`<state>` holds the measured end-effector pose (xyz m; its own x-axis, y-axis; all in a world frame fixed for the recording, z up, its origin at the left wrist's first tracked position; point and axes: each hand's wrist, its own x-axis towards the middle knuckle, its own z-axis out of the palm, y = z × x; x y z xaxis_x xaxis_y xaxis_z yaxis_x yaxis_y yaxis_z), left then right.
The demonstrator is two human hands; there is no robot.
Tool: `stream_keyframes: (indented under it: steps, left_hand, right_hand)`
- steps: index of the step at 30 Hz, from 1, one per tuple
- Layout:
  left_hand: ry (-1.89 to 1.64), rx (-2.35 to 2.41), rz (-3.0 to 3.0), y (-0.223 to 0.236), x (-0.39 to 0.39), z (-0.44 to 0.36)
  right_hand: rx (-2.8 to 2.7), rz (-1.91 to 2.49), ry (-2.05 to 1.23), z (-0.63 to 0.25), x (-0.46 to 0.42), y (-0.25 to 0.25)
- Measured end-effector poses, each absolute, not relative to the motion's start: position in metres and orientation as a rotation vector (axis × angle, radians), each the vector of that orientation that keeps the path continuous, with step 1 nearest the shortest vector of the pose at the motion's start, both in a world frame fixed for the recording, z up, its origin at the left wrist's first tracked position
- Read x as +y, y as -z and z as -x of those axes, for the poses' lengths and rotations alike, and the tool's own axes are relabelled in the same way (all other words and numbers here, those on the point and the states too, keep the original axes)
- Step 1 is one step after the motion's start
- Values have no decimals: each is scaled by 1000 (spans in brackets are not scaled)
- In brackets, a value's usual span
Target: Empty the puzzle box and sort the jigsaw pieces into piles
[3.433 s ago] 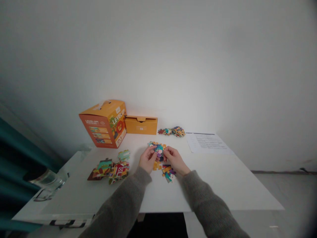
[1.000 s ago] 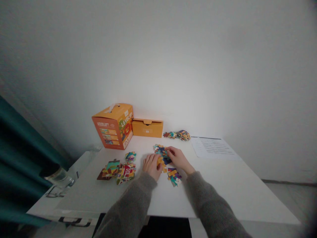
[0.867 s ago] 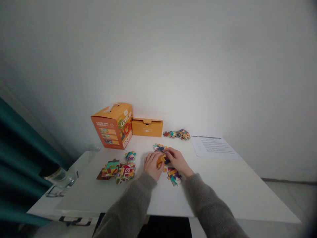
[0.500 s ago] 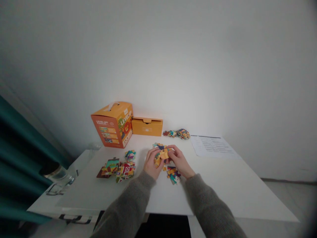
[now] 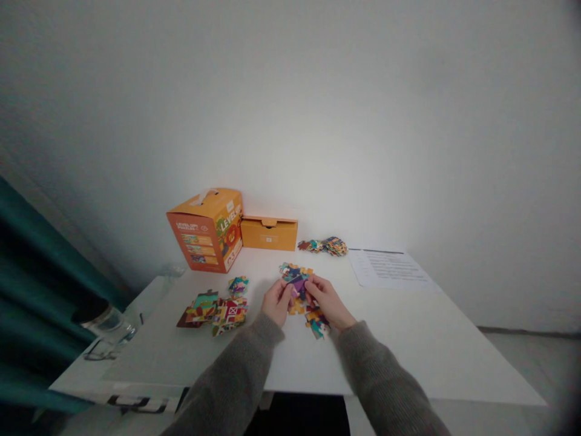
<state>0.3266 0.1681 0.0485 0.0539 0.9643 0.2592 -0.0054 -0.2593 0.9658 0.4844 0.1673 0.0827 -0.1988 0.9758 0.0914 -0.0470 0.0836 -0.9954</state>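
A purple puzzle piece [image 5: 298, 284] is pinched between the fingertips of both hands, just over the table. My left hand [image 5: 276, 301] grips its left side, and my right hand [image 5: 327, 299] its right side. Beneath and behind it lies a section of colourful puzzle pieces [image 5: 291, 270], partly covered by my fingers. Close to the right wrist, several loose puzzle pieces [image 5: 318, 324] with teal and orange print touch or nearly touch that section.
Left of my hands lie loose farm-print pieces [image 5: 230, 313] and a small cluster [image 5: 238, 286]. An orange puzzle box [image 5: 204, 236], a smaller orange box [image 5: 270, 235] and a pile of pieces [image 5: 334, 246] line the wall. Printed paper [image 5: 393, 269] lies right; a bottle [image 5: 109, 321] stands left.
Yellow-orange pieces were between my hands before; now a purple one is there. My fingers have spread a little apart, showing more of the puzzle section below.
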Motion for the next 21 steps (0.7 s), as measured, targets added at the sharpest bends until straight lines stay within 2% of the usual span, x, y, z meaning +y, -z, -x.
stream_keyframes:
  steps: [5,13,18,21]
  left_hand:
    - [-1337,1014,-1376,-51,164,-332]
    - [-1392,1167,-1583,-50,157,-340]
    - [-1279,1110,-1687,-83,150,-323]
    - [-1309,1099,-1722,-112,163,-293]
  right_hand:
    - [-1401,1066,-1173,-486,171,-79]
    - [-1417,1078,-1163,-487,174,-74]
    - [-1463,984,-1250,-487,169,-78]
    - [-1442,1013,-1192,-487,168,-80]
